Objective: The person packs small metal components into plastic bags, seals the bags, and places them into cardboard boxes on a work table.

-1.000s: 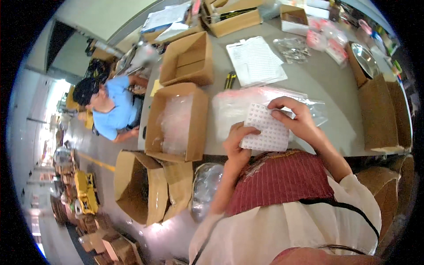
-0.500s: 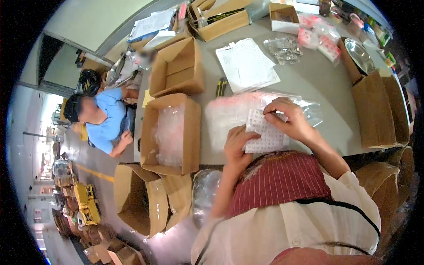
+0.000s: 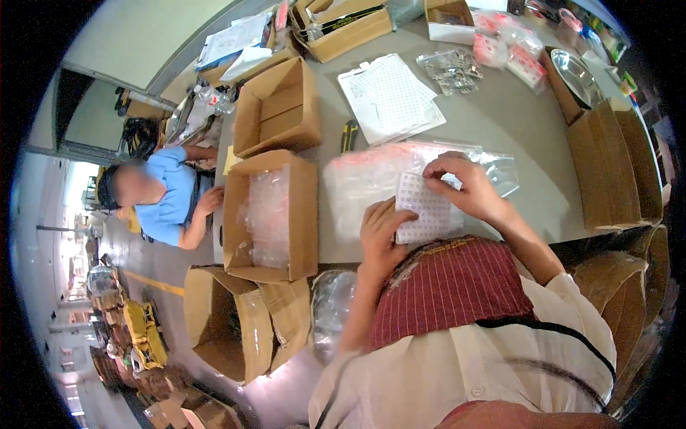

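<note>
A white sticker sheet (image 3: 420, 214) with rows of small printed marks is held up in front of me, above the table's near edge. My left hand (image 3: 382, 232) grips its left side, with the thumb lying across the front. At the upper edge of the sheet, my right hand (image 3: 468, 187) is closed in a pinch, its thumb and forefinger on the sheet; whether a single sticker is between them is too small to tell. Clear plastic bags (image 3: 354, 196) with reddish top edges lie flat on the table behind and to the left of the sheet.
Left of the bags stand a carton of clear bags (image 3: 306, 247) and another open carton (image 3: 311, 125). Beyond lie a cutter knife (image 3: 349, 136), printed papers (image 3: 393, 96) and bagged metal parts (image 3: 450, 71). A tall carton (image 3: 604, 171) stands right. A co-worker (image 3: 168, 193) sits left.
The view has shifted slightly. My right hand stays at the sheet's upper edge and my left keeps its grip. The co-worker's near hand has moved up to the table's edge.
</note>
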### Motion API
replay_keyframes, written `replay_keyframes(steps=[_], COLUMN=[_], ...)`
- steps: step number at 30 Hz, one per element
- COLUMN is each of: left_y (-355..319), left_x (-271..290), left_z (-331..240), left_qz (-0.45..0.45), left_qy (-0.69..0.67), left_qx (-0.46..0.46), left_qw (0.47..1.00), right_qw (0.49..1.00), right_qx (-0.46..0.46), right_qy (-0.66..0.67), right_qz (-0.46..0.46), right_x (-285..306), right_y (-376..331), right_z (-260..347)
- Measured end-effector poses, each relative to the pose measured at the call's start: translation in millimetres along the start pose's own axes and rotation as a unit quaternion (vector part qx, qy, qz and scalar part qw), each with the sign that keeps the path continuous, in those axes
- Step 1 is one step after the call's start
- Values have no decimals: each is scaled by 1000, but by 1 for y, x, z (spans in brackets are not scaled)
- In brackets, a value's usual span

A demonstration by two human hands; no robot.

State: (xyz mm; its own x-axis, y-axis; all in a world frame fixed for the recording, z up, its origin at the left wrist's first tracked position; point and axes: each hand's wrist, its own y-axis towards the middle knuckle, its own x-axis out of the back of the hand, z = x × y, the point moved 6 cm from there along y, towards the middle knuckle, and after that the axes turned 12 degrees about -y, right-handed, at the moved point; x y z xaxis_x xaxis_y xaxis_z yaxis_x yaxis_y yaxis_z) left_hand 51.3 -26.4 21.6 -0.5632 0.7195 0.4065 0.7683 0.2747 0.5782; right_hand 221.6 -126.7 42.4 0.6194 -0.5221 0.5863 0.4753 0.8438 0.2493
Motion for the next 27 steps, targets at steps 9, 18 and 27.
replay_keyframes(steps=[9, 18, 27], left_y=[9, 6, 2], left_x=[-3, -4, -9], left_z=[-10, -5, 5], left_qz=[-22, -18, 6], left_qy=[23, 26, -8], left_qx=[-4, 7, 53], left_qw=[999, 999, 999], right_qw=[973, 986, 990], right_qx=[126, 70, 71], right_qy=[-186, -148, -118], right_qz=[-59, -42, -17], right_x=[0, -4, -5], right_y=[-3, -1, -2], right_z=[9, -5, -6])
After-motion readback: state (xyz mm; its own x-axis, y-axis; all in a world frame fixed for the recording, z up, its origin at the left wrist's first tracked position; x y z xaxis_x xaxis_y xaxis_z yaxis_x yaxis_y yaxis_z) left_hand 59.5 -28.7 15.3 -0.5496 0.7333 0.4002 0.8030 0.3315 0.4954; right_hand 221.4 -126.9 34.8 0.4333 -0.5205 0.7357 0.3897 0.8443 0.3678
